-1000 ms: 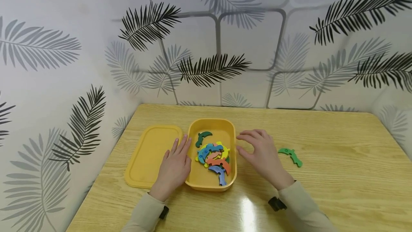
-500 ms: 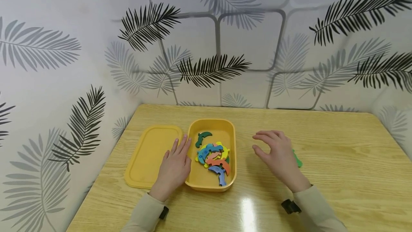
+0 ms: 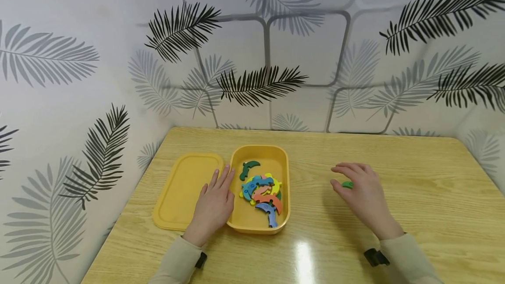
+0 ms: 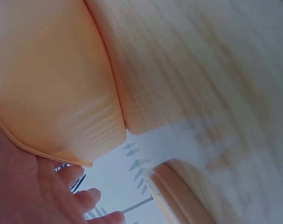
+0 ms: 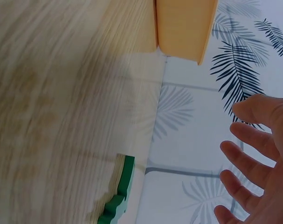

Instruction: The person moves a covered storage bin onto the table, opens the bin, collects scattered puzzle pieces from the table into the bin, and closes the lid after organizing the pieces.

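Note:
My left hand [image 3: 215,205] rests with straight fingers on the left rim of a yellow plastic box [image 3: 256,229]. Inside the box lie several curved foam puzzle pieces: a dark green one [image 3: 248,169] at the back, a blue one [image 3: 269,214] at the front, and a heap of blue, orange and yellow ones [image 3: 272,200] between. Above the table to the right, my right hand [image 3: 364,194] holds nothing, its fingers apart and slightly bent. Under it lies a green foam piece [image 5: 118,198], mostly hidden by the hand in the head view.
A flat yellow lid [image 3: 185,192] lies on the wooden table [image 3: 426,196], left of the box. Behind the table stands a wall [image 3: 307,113] patterned with leaves. The left wrist view shows the box's side [image 4: 62,84] close up.
My right hand has moved right, from beside the box's right rim to over the green foam piece, covering most of it. The left hand and the pieces in the box have stayed put.

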`<state>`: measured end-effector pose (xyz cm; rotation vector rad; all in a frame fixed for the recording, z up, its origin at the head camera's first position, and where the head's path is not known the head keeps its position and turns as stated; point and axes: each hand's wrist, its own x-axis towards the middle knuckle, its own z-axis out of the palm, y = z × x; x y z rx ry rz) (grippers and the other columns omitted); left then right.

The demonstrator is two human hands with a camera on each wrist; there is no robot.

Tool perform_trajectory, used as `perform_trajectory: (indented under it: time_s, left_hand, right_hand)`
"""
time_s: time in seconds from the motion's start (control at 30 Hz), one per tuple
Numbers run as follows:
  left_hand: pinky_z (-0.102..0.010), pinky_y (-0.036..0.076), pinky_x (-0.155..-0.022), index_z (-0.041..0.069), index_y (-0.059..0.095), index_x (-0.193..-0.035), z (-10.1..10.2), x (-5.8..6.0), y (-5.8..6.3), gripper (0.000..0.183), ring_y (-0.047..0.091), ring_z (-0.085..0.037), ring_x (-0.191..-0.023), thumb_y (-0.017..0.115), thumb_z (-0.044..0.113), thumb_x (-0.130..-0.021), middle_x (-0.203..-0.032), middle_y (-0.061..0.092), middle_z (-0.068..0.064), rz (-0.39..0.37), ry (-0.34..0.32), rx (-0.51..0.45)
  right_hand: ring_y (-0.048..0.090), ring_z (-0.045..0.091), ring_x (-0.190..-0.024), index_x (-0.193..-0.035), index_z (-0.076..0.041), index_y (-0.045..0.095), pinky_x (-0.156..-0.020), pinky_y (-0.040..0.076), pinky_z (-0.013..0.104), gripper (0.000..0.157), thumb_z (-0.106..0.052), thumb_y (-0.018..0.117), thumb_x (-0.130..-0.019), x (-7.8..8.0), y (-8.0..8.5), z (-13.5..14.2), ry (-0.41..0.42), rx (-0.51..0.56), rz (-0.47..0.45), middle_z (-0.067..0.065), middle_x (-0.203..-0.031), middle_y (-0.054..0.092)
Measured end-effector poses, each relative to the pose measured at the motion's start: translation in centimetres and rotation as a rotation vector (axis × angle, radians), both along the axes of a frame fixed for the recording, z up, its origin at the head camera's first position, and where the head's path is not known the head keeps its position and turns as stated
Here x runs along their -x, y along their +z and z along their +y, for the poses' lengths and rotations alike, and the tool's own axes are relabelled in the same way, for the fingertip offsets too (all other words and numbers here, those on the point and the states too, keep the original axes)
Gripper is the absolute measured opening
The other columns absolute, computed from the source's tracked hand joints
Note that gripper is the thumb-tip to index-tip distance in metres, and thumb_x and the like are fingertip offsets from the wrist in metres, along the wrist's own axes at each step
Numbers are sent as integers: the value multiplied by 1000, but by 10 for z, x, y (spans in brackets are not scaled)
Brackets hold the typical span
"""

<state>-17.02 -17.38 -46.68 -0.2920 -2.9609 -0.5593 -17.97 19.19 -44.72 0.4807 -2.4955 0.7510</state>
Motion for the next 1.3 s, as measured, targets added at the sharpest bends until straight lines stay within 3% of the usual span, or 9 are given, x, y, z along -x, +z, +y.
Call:
perform_trajectory:
  time_s: [0.5, 0.77, 0.97, 1.17, 1.3]
  left_hand:
    - [-62, 25, -109, 16, 32, -156, 0, -1, 0, 55, 17, -28, -148, 44, 18, -102, -161, 24, -1, 1, -2, -4]
    - [-62, 24, -109, 16, 32, -156, -1, 0, -1, 55, 17, -28, -148, 44, 18, -102, -161, 24, -1, -4, 1, -7]
    - [-62, 24, -109, 16, 31, -156, 0, 1, -2, 55, 17, -28, -148, 43, 19, -102, -161, 24, -1, -6, 1, -8]
    - [-62, 25, -109, 16, 32, -156, 0, 1, -2, 55, 18, -28, -148, 43, 19, -102, -161, 25, -2, 2, -3, -9]
    - [-62, 25, -109, 16, 32, -156, -1, 1, -2, 55, 18, -29, -148, 43, 18, -102, -161, 24, -1, 0, -5, -7]
  right_hand:
    - [50, 42, -109, -111, -5, 72, -84, 33, 65, 30, -14, 78, -82, -8, -8, 30, -93, -74, -85, 18, -117, 66]
    - [50, 43, -107, -112, -5, 71, -84, 31, 68, 31, -15, 77, -83, -7, -18, 49, -105, -97, -143, 20, -117, 65]
    - [51, 48, -104, -115, -7, 71, -79, 34, 68, 35, -21, 78, -84, -6, -21, 58, -107, -157, -306, 23, -119, 64]
    - [58, 48, -93, -119, -3, 70, -70, 45, 61, 40, -20, 77, -83, -3, -26, 61, -78, -184, -405, 24, -115, 65]
    - [60, 33, -76, -118, -1, 70, -55, 45, 44, 39, -17, 77, -83, 0, -28, 62, -66, -170, -415, 23, -109, 67]
